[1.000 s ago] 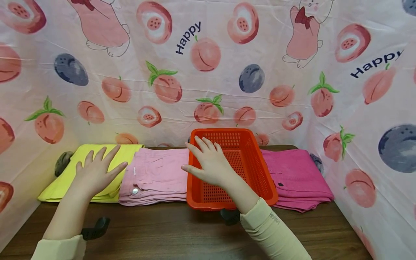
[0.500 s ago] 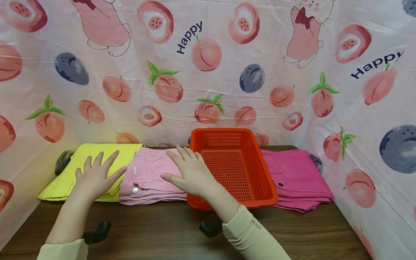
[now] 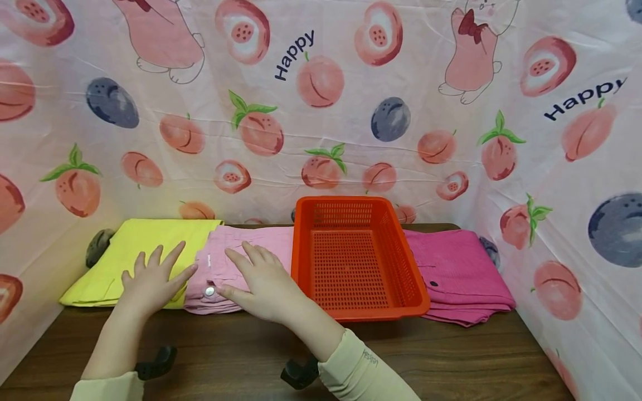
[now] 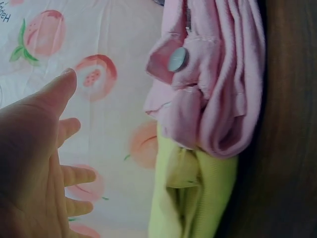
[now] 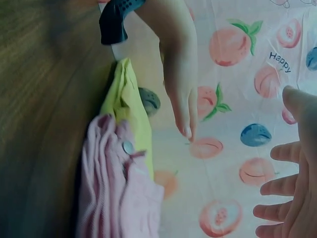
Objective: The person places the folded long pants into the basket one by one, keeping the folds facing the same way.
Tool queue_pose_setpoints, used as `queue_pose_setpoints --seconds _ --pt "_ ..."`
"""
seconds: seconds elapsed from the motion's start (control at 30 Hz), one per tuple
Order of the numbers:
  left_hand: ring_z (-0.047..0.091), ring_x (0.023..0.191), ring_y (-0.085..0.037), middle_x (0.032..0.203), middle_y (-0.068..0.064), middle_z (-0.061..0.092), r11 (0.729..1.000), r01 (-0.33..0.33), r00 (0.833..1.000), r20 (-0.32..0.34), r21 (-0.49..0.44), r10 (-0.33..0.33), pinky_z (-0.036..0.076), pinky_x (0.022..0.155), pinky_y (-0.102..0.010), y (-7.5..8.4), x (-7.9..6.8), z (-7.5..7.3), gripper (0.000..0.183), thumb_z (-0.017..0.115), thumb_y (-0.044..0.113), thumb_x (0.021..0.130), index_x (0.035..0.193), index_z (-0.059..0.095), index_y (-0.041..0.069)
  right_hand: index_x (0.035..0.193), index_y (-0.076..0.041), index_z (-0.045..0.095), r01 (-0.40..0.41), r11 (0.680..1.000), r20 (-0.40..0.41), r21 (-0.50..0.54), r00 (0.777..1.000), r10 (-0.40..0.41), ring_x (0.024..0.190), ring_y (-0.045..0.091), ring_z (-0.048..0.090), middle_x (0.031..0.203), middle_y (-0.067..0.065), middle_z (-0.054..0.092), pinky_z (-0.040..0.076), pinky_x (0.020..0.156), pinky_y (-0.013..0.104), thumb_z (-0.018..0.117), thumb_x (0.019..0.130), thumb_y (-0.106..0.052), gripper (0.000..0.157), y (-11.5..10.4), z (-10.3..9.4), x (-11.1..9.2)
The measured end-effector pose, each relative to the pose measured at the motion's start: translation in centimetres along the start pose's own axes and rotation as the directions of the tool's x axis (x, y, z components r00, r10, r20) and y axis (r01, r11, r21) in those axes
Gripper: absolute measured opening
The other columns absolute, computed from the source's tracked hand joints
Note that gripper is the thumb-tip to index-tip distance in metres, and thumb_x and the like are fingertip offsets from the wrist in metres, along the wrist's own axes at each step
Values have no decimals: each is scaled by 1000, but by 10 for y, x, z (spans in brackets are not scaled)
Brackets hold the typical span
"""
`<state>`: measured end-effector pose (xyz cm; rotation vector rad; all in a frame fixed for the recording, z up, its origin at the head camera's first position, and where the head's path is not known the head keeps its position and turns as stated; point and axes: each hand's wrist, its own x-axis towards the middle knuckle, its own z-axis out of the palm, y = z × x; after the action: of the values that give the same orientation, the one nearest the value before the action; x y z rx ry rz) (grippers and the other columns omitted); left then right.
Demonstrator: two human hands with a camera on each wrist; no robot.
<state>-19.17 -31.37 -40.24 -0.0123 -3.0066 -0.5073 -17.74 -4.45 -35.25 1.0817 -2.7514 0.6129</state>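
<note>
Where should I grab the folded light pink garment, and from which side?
Probably the layered front edge of the pink garment, from the near side, gripping top and bottom together: its folds stack there, while the yellow garment and red basket flank it and the patterned backdrop stands behind.

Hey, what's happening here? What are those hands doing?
Someone is reaching both bare hands over folded clothes on a brown wood-look table. The left hand hovers by a bright yellow folded cloth garment, and the right hand is above a light pink folded garment with a silver button. Their fingers are spread, and neither hand is holding anything. An orange-red plastic basket sits between the light pink garment and a hot pink folded garment.
</note>
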Motion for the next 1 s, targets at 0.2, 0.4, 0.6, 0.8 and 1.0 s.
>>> queue_pose_setpoints --seconds 0.2,0.4,0.6,0.8,1.0 --pt "3 124 -69 142 -42 14 999 16 1000 20 -34 -15 3 84 -84 -5 0 11 80 37 61 95 153 17 10 150 -23 33 -27 995 20 92 999 26 139 22 27 153 7 30 27 109 39 40 95 -60 67 -6 17 -1" --pt "3 124 -69 142 -43 14 997 23 999 25 -70 -21 4 85 -83 -8 1 18 79 37 60 96 153 15 10 150 -20 33 -29 985 13 173 1000 27 137 23 30 151 8 32 32 106 41 36 98 -57 64 -10 30 -4" --pt "11 122 -71 138 -46 20 993 -35 999 -20 -109 33 9 92 -78 -8 3 28 76 40 54 98 150 22 2 149 -19 34 -80 971 26 227 997 75 136 21 33 149 7 36 34 105 39 38 98 -56 64 -10 43 -7" --pt "15 121 -70 137 -46 23 985 -65 998 -33 -161 61 10 97 -74 -7 5 38 73 43 48 99 148 24 -2 148 -16 36 -136 948 49 288 991 128 133 19 38 146 4 42 34 105 35 43 97 -53 64 -6 58 -10" --pt "23 125 -61 138 -43 28 964 -52 999 -28 -259 46 19 98 -71 -2 10 45 75 44 46 99 149 21 -4 146 -13 39 -217 904 72 367 976 205 131 17 41 142 1 46 33 105 34 47 97 -48 61 2 74 -12"
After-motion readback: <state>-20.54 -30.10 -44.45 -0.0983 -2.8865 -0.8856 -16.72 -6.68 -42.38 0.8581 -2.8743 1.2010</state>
